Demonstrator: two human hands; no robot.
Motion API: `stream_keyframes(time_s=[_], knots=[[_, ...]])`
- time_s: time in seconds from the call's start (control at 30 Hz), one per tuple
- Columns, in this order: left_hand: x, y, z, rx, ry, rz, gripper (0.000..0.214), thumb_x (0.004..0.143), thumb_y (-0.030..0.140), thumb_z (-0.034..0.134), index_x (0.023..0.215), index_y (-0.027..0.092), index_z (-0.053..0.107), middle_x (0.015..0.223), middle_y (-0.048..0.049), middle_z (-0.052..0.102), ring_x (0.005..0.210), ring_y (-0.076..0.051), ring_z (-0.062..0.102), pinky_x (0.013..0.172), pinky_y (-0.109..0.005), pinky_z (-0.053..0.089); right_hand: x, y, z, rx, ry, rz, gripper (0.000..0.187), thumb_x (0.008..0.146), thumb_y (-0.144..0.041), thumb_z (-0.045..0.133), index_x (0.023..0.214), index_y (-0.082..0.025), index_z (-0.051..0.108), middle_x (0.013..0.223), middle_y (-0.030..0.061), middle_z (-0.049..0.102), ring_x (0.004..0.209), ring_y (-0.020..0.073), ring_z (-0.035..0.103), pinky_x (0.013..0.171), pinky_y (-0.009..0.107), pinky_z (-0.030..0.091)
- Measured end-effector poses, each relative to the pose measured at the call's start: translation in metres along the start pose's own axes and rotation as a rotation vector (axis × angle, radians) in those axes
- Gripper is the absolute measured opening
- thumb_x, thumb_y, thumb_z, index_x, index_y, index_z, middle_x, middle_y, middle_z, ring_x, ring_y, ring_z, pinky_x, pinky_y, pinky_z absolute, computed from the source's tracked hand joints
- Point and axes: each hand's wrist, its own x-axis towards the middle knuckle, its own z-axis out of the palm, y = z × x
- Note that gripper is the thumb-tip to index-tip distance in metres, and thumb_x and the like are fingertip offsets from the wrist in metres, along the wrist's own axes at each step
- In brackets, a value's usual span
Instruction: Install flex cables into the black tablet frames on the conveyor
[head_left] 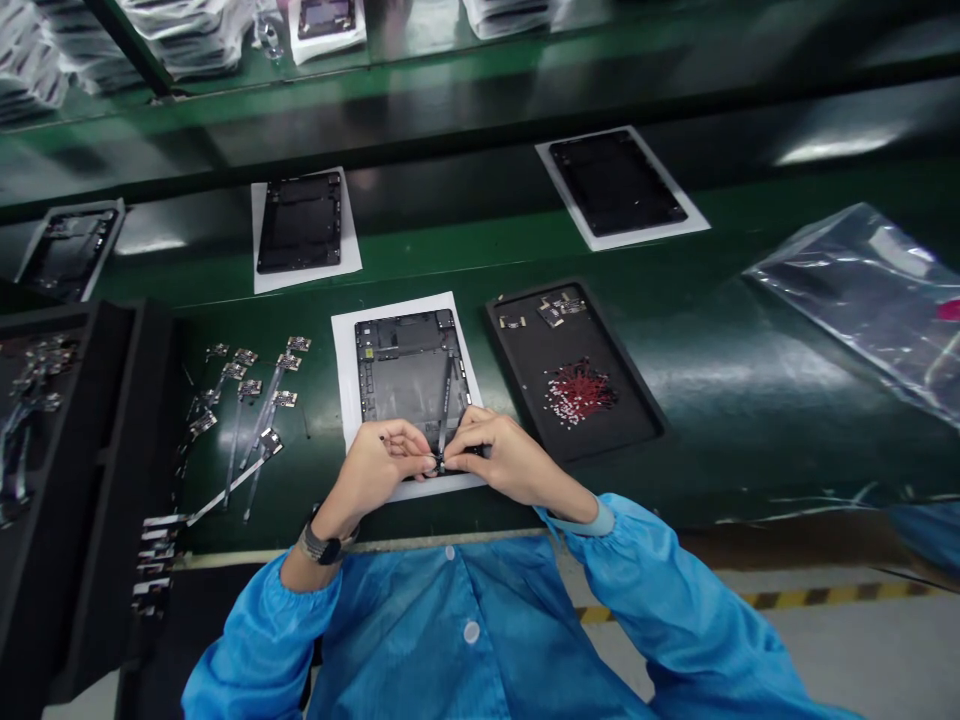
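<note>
A black tablet housing lies on a white sheet directly in front of me, its inside facing up. At its lower edge, my left hand and my right hand meet, fingertips pinched together on a small circuit board. The fingers hide most of that board. From it a dark ribbon cable runs up across the inside of the housing. Something small and dark shows by the right fingers, too hidden to name.
Left are several loose circuit boards with ribbon cables and a black foam tray. On the right, a black tray holds red-wired parts; beyond it lies a clear plastic bag. More housings lie on sheets behind.
</note>
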Motion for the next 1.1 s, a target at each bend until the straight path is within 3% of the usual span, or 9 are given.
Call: stream_keyframes(time_s=[0.17,0.3,0.37,0.53,0.67,0.77,0.87,0.97,1.1], knots=[[-0.009,0.001,-0.002,0.189,0.080,0.081,0.014,0.066,0.017,0.077,0.079,0.016,0.070,0.068,-0.0030,0.073,0.066,-0.017,0.070,0.067,-0.027,0.055,-0.001,0.000,-0.001,-0.013,0.009,-0.061,0.010,0.086,-0.015,0.069,0.085,-0.020,0.077,0.075,0.0039,0.069,0.082,0.0198,0.058,0.078,0.034,0.046],[-0.025,0.017,-0.018,0.589,0.084,0.222,0.016,0.074,0.022,0.074,0.090,0.024,0.077,0.092,-0.0046,0.076,0.086,-0.022,0.070,0.083,-0.032,0.052,-0.003,0.000,-0.002,0.026,0.122,-0.040,0.015,0.088,-0.019,0.067,0.100,-0.019,0.076,0.086,0.0067,0.073,0.085,0.0207,0.062,0.075,0.032,0.049],[-0.018,0.031,-0.029,0.774,0.161,0.297,0.013,0.078,0.024,0.071,0.089,0.025,0.078,0.096,-0.0057,0.075,0.093,-0.025,0.067,0.090,-0.036,0.048,-0.002,0.000,-0.002,0.042,0.201,-0.030,0.016,0.090,-0.020,0.064,0.101,-0.018,0.075,0.090,0.0073,0.074,0.085,0.0208,0.063,0.074,0.032,0.049],[0.061,0.075,-0.050,1.109,0.382,0.463,0.028,0.084,0.016,0.062,0.110,0.015,0.069,0.115,-0.0142,0.068,0.114,-0.030,0.054,0.103,-0.042,0.038,-0.002,0.000,0.001,0.017,0.318,-0.068,0.018,0.093,-0.023,0.057,0.093,-0.018,0.074,0.085,0.0080,0.073,0.081,0.0214,0.063,0.074,0.034,0.050],[0.120,0.102,-0.060,1.163,0.276,0.383,0.012,0.073,0.009,0.069,0.084,0.013,0.072,0.086,-0.0107,0.070,0.095,-0.027,0.060,0.092,-0.038,0.044,-0.003,0.000,-0.001,0.022,0.340,-0.069,0.021,0.093,-0.026,0.055,0.088,-0.017,0.074,0.076,0.0070,0.069,0.072,0.0201,0.062,0.068,0.032,0.049],[0.138,0.111,-0.066,1.161,0.165,0.384,0.011,0.070,0.008,0.070,0.061,0.016,0.069,0.066,-0.0045,0.066,0.074,-0.020,0.060,0.076,-0.030,0.046,-0.004,-0.001,-0.003,0.041,0.353,-0.061,0.025,0.094,-0.030,0.054,0.085,-0.018,0.074,0.074,0.0067,0.068,0.070,0.0206,0.062,0.066,0.032,0.050],[0.158,0.125,-0.070,1.163,0.092,0.388,0.009,0.066,0.012,0.074,0.060,0.016,0.071,0.064,-0.0021,0.067,0.065,-0.016,0.059,0.066,-0.026,0.045,-0.004,-0.003,-0.002,0.043,0.357,-0.064,0.028,0.095,-0.034,0.053,0.082,-0.019,0.073,0.071,0.0064,0.067,0.069,0.0214,0.062,0.064,0.032,0.050],[0.201,0.156,-0.073,1.167,0.122,0.393,0.002,0.067,0.013,0.074,0.066,0.015,0.074,0.065,-0.0019,0.068,0.065,-0.015,0.060,0.066,-0.025,0.045,-0.003,0.001,0.003,0.023,0.346,-0.072,0.027,0.096,-0.034,0.052,0.084,-0.022,0.073,0.073,0.0059,0.069,0.069,0.0217,0.063,0.064,0.032,0.051],[0.274,0.216,-0.086,1.174,0.275,0.421,0.007,0.071,0.013,0.074,0.077,0.013,0.075,0.080,-0.0058,0.072,0.080,-0.019,0.064,0.077,-0.029,0.047,-0.004,0.018,0.009,-0.038,0.316,-0.095,0.024,0.095,-0.029,0.051,0.086,-0.025,0.073,0.072,0.0041,0.070,0.068,0.0197,0.066,0.065,0.029,0.055]])
